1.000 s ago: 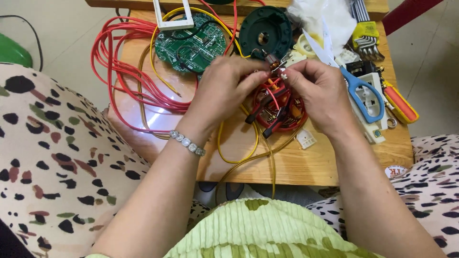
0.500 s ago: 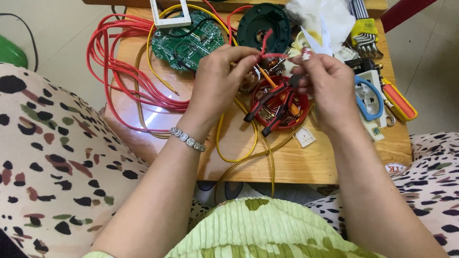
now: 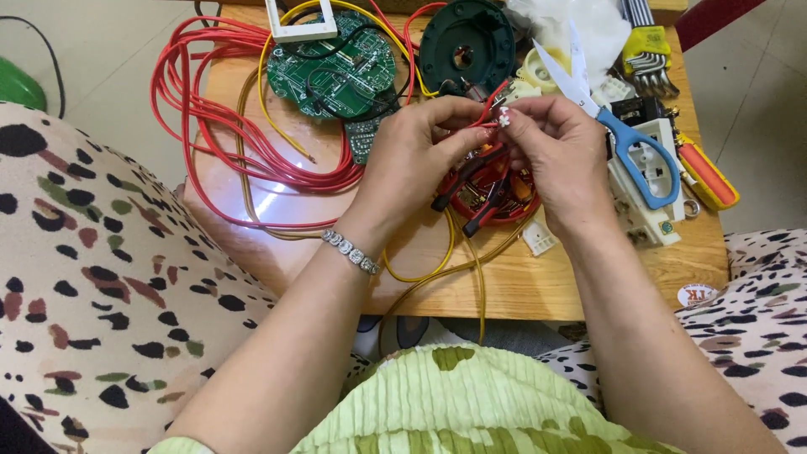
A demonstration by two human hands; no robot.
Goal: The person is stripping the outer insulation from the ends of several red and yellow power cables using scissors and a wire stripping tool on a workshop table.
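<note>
A thin red wire (image 3: 490, 99) is pinched between the fingertips of the left hand (image 3: 420, 151) and the right hand (image 3: 559, 155), just above the centre of the frame, over the wooden worktop (image 3: 538, 286). A round green circuit board (image 3: 332, 71) is seen at upper left, blue-handled scissors (image 3: 622, 126) at the right, red-handled pliers (image 3: 479, 189) beneath the hands.

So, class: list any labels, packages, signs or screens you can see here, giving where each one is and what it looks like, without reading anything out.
Round sticker: near right corner of the wooden table, white with red print.
Clear plastic bag: far edge, behind the scissors, crumpled, whitish.
No signs or screens.
</note>
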